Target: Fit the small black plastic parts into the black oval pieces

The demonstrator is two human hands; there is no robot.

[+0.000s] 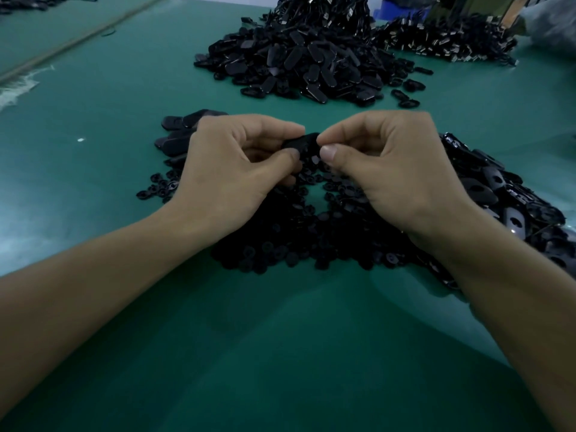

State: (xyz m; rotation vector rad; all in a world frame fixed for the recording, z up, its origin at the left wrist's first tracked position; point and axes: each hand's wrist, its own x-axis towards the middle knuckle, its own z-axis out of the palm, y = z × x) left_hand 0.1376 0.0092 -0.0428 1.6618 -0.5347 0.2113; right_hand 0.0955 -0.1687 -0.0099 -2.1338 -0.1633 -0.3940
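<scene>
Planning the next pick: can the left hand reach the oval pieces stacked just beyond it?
Likely yes: the stacked ovals lie uncovered beside the left hand, though its fingers now pinch a held piece.

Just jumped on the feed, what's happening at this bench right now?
A person's left hand and right hand together pinch one black oval plastic piece above a heap of small black plastic parts on the green table. Fingers hide whether a small part is seated yet. More oval pieces lie heaped at the right and in a big pile farther back.
</scene>
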